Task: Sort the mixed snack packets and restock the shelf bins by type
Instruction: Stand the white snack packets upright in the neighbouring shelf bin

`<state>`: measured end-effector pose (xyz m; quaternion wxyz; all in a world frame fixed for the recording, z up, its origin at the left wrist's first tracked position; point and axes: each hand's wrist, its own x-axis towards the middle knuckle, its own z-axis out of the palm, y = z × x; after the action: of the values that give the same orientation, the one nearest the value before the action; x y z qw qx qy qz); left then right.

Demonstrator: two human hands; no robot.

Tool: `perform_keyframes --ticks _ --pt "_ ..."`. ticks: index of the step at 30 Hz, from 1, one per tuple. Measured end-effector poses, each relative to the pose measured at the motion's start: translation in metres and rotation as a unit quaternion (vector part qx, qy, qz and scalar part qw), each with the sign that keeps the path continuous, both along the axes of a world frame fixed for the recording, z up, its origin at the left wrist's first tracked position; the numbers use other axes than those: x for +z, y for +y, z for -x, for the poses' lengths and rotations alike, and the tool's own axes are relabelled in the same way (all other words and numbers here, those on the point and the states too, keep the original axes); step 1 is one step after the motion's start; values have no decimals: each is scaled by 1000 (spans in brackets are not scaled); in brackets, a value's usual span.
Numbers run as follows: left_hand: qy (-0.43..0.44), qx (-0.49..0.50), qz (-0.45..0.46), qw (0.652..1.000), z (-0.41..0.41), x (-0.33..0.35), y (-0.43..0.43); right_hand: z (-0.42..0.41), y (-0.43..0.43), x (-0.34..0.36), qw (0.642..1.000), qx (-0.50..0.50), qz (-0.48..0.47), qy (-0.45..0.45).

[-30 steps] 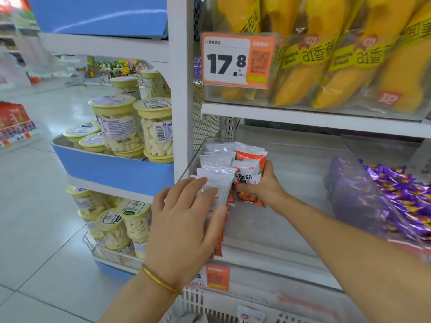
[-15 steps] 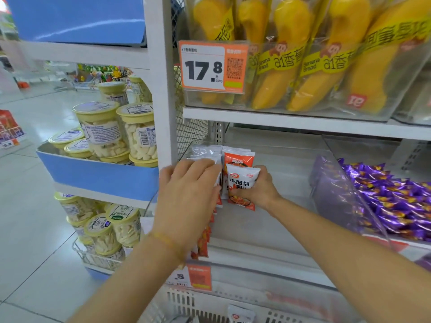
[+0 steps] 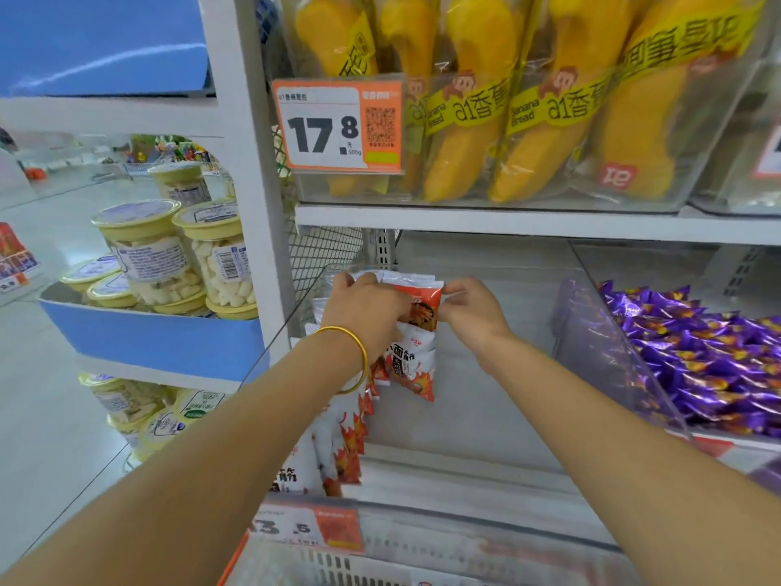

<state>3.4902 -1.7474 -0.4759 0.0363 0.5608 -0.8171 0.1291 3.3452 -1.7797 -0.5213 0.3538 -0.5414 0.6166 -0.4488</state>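
Note:
A row of red-and-white snack packets [image 3: 412,361] stands on edge at the left end of a clear shelf bin [image 3: 486,399]. My left hand [image 3: 365,310], with a gold bangle on the wrist, lies curled over the tops of the packets near the back. My right hand [image 3: 471,308] pinches the upper right corner of the backmost red packet [image 3: 424,302]. More packets of the same kind [image 3: 334,450] lean at the front of the row. Most of the bin floor to the right is bare.
A clear divider [image 3: 608,357] separates this bin from purple candy wrappers [image 3: 710,357] on the right. Banana bread packs [image 3: 528,103] and a 17.8 price tag [image 3: 338,124] fill the shelf above. Yellow-lidded jars [image 3: 169,251] stand on the blue shelf at left, beyond a white post [image 3: 253,196].
Both hands have moved deeper into the bin and up to the tops of the packets. The right hand left the packet's side and now pinches its top corner.

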Motion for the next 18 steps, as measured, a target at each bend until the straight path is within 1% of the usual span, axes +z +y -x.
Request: perform_keyframes --ticks 2,5,6,7,10,12,13,15,17,18 --pt "4 1 -6 1000 -3 0 1 -10 -5 1 999 26 12 39" --pt "-1 2 -3 1000 -6 2 1 -14 -9 1 996 -8 27 90" --pt "-5 4 -4 1000 -6 2 -1 -12 -8 1 996 -17 33 83" --pt "-9 5 -5 1000 -7 3 -2 -9 -6 3 997 -20 39 56" --pt "-11 9 -11 1000 -6 6 -7 11 5 14 997 -58 32 -45" --pt "-15 13 -16 1000 -5 8 -12 29 14 23 991 -103 63 -64" --pt "-16 14 -15 1000 -3 9 -14 37 20 26 987 -123 86 -53" --pt "-11 17 -12 1000 0 11 -20 49 32 26 984 -148 95 22" --pt "-8 25 -16 1000 4 13 -26 55 42 20 980 -151 48 120" --pt "-8 30 -20 999 5 13 -29 57 43 14 979 -139 12 151"
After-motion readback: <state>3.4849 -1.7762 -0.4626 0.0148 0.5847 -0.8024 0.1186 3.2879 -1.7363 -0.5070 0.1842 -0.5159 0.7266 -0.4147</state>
